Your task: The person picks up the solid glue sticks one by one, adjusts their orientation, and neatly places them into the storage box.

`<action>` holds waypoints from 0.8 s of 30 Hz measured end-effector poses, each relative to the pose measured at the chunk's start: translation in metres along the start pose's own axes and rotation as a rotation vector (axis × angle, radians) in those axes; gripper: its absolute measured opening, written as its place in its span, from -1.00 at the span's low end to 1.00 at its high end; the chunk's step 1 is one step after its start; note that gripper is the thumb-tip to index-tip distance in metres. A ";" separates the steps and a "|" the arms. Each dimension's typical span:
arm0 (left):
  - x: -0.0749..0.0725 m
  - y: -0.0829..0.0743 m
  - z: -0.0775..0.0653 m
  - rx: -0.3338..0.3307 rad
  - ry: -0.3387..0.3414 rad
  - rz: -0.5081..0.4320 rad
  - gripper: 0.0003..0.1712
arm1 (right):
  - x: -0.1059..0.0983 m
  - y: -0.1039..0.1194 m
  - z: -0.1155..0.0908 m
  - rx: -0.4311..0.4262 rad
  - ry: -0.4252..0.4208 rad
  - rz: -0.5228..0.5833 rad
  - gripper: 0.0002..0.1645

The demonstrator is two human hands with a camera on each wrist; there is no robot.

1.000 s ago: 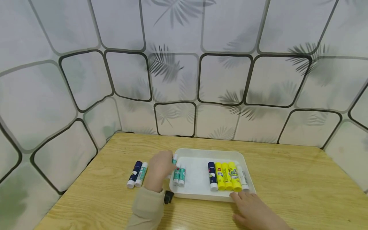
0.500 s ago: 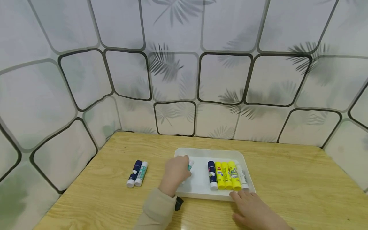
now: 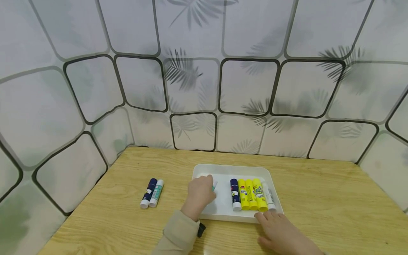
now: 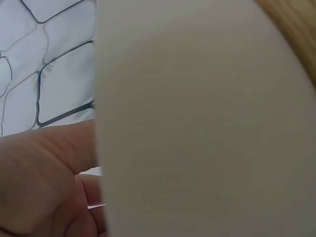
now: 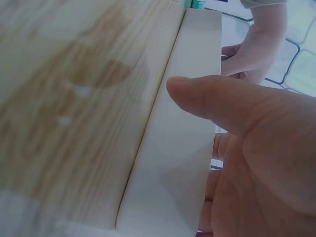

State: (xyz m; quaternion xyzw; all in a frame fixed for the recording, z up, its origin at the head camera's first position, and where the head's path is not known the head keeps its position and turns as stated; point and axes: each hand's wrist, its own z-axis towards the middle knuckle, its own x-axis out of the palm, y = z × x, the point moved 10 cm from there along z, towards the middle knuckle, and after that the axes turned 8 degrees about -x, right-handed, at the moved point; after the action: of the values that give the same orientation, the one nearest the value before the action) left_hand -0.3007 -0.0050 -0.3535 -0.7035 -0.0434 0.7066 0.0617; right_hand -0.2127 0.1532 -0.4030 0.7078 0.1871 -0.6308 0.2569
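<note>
My left hand [image 3: 200, 194] is over the left part of a white tray [image 3: 226, 217], its fingers curled at a teal-and-white glue stick [image 3: 215, 185]. Only one end of that stick shows; the hand hides the rest and the tray floor beneath. The left wrist view is mostly filled by the tray's outer wall [image 4: 202, 123]. My right hand [image 3: 280, 226] grips the tray's front rim near its right corner. In the right wrist view its thumb [image 5: 197, 94] presses the outer wall while the other fingers reach behind the rim.
In the tray's right half lie a navy glue stick [image 3: 235, 194], several yellow glue sticks [image 3: 251, 194] and a white one [image 3: 269, 196], side by side. Left of the tray, another navy stick [image 3: 148, 193] and a teal-and-white stick [image 3: 156, 193] lie on the wooden table [image 3: 334, 205].
My left hand has moved right from the tray's left wall, farther into the tray. It now covers the spot where two teal sticks showed. The right hand has stayed on the rim.
</note>
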 end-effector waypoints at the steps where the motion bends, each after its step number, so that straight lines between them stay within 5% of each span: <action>1: 0.001 0.000 0.000 0.001 -0.005 0.002 -0.73 | 0.000 0.000 0.000 -0.003 -0.004 -0.003 -0.46; 24: 0.017 -0.001 0.005 0.030 -0.018 0.044 -0.71 | 0.005 -0.005 0.001 0.051 0.070 0.042 -0.45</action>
State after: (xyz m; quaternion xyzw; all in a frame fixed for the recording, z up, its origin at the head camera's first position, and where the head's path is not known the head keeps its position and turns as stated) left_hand -0.3061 -0.0010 -0.3706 -0.6971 -0.0180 0.7145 0.0562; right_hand -0.2157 0.1569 -0.4086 0.7395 0.1649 -0.6048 0.2454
